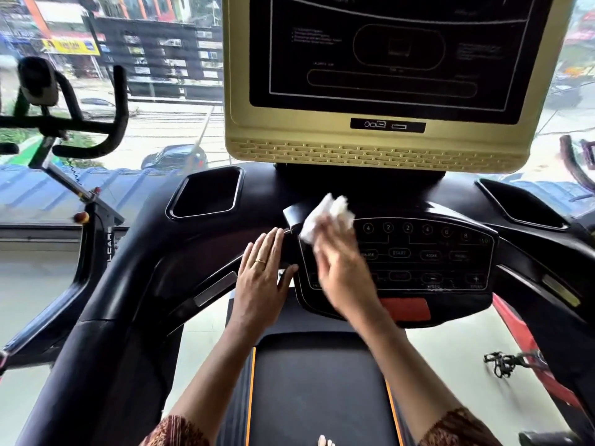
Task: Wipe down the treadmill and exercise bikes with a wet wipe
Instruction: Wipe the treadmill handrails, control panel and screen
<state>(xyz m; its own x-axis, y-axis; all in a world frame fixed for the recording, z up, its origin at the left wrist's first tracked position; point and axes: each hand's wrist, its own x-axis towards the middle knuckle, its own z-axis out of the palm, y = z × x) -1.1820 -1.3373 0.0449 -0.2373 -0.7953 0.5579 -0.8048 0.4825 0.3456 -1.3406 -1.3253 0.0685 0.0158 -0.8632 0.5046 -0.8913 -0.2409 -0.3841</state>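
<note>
The right hand point(338, 268) grips a bunched white wet wipe point(325, 214) against the upper left corner of the treadmill's control panel point(428, 255), beside the number buttons. The left hand point(262, 272) lies flat on the black console point(206, 252) just left of the panel, fingers straight and together. An exercise bike point(64, 123) stands at left by the window.

One wide-angle view looks from the person's head, above the treadmill belt point(318, 381), forward and down at the button panel point(428, 255). It is near enough that the panel's START label reads. The panel sits just right of the middle. Above the panel, the gold-framed screen point(376, 152) runs off the top edge. Far left of the panel stands an exercise bike point(120, 98), and below the panel the belt meets the bottom edge.
</note>
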